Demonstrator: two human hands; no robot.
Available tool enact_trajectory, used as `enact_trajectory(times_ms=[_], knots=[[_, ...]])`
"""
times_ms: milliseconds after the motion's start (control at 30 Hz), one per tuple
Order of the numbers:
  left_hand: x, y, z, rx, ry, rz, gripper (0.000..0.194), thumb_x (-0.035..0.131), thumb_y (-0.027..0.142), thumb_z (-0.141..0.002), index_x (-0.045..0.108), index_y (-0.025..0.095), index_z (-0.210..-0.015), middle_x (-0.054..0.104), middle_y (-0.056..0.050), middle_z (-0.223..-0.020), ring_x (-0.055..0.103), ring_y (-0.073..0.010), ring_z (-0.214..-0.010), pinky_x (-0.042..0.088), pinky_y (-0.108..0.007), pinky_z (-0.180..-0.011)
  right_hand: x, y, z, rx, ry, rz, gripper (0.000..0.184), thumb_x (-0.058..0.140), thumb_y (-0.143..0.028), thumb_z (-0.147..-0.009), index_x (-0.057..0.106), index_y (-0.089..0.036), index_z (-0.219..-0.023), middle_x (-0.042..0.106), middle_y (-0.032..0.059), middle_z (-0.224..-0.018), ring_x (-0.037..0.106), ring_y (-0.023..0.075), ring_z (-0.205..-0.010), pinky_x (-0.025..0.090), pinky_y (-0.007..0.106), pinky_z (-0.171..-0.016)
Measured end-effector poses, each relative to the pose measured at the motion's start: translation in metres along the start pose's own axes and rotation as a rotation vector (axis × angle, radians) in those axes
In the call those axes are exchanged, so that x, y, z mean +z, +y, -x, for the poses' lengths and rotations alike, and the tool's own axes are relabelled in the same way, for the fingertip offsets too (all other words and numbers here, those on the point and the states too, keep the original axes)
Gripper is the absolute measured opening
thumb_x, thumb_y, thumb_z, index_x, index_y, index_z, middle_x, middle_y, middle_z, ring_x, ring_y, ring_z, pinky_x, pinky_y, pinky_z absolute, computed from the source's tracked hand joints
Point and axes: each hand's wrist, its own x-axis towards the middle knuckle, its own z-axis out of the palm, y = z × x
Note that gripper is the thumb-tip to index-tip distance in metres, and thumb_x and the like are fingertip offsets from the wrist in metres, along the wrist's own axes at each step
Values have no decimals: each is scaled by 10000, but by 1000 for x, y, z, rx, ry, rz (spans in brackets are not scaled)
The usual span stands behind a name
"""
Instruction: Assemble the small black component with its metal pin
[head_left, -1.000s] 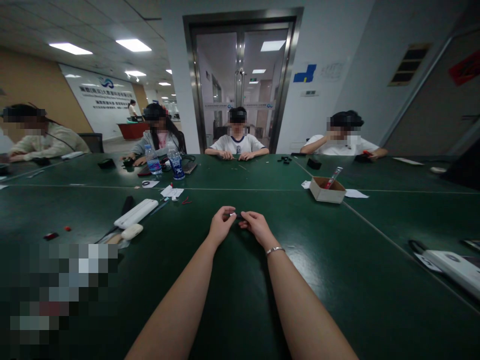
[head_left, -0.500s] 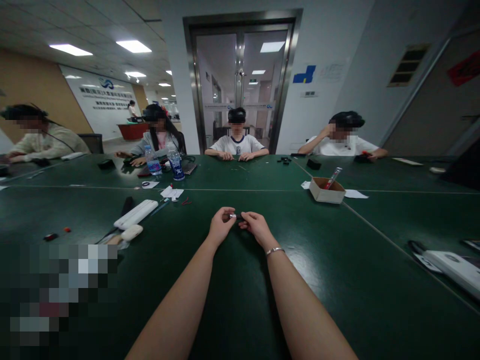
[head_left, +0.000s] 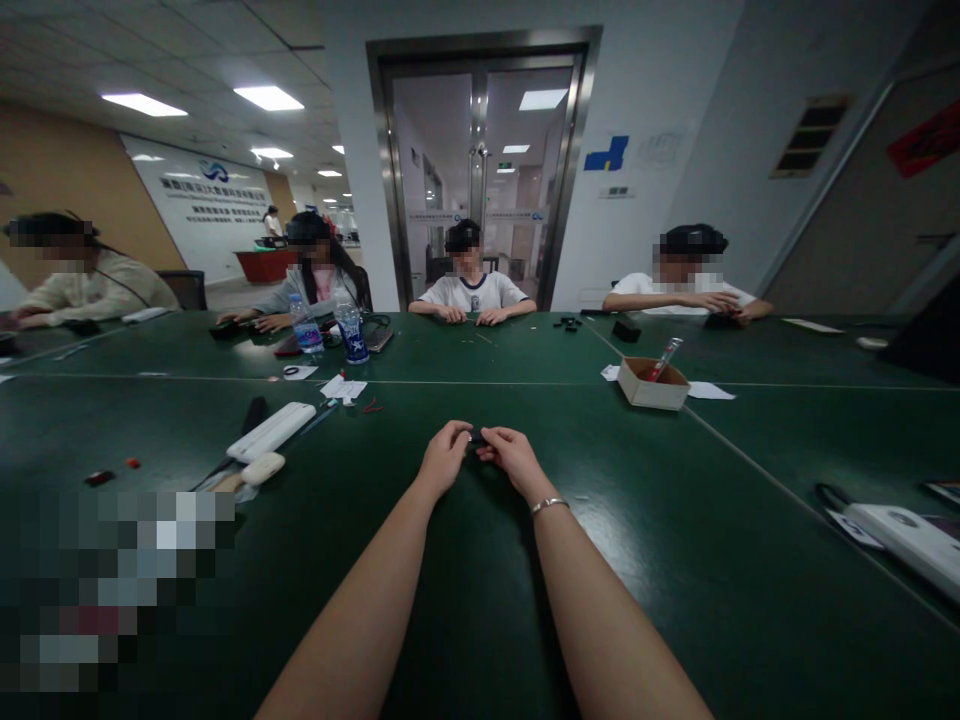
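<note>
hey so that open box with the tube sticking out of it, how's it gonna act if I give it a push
The box looks like thin-walled card, so it's probably light and fairly stiff. Being low and broad, it should slide rather than tip. The tube slants up past the rim, so it may shift or roll.

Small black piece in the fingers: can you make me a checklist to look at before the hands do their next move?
1. Left hand on the small black piece: ok, fingertips at one end.
2. Right hand on it: ok, pinching the other end.
3. Piece's full shape: cannot tell, fingers cover part.
4. A hand free: not ok, both hold the piece.
5. Open cardboard box apart from the hands: ok.
6. Clear plastic bottle with dark blue label upright: ok.
</note>
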Motion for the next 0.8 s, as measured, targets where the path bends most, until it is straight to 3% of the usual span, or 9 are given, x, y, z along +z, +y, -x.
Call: enact_trajectory(times_ms=[200, 333, 433, 533, 667, 800], knots=[[-1, -2, 0, 37, 5, -24, 317, 435, 401, -873, 598, 196, -1050, 651, -37, -909, 590, -136, -735, 477, -260, -666, 1, -4, 3, -11, -22, 45, 345, 821, -412, -582, 660, -132, -703, 651, 32, -655, 614, 123, -583, 485, 213, -557], [-2, -7, -2, 31, 28, -65, 321, 410, 412, -885, 606, 211, -1039, 664, -42, -928, 597, -151, -767, 466, -270, -671, 3, -3, 6, -104, -43, 241, 302, 780, -399, -606, 620, -152, -672, 619, 7, -605, 578, 130, -567, 458, 243, -571], [-3, -5, -3, 45, 51, -177, 292, 384, 356, -894, 627, 215, -975, 675, -46, -941, 604, -167, -836, 455, -289, -737, 7, 1, 7, -225, 55, 424, 260, 759, -336, -605, 555, -176, -614, 560, -27, -566, 525, 127, -547, 425, 251, -557], [-3, -1, -1, 49, 52, -251, 279, 375, 314, -894, 625, 221, -975, 679, -44, -963, 605, -171, -869, 441, -298, -776, 10, 4, 11, -286, 156, 468, 260, 755, -243, -579, 542, -188, -717, 582, -33, -648, 542, 136, -604, 436, 253, -592], [-4, 6, 3, 13, 45, -296, 256, 420, 310, -875, 601, 222, -1033, 675, -36, -917, 606, -157, -819, 441, -271, -734, 12, 2, 21, -264, 44, 573, 332, 695, -121, -601, 567, -192, -899, 645, -16, -776, 575, 141, -668, 449, 260, -646], [0, 18, 19, 5, -59, -460, 287, 394, 351, -890, 579, 250, -1085, 676, -27, -871, 620, -166, -792, 437, -263, -694, 11, -7, 40, -291, -22, 866, 199, 630, -66, -655, 605, -178, -817, 640, 0, -788, 574, 153, -712, 442, 269, -681]])
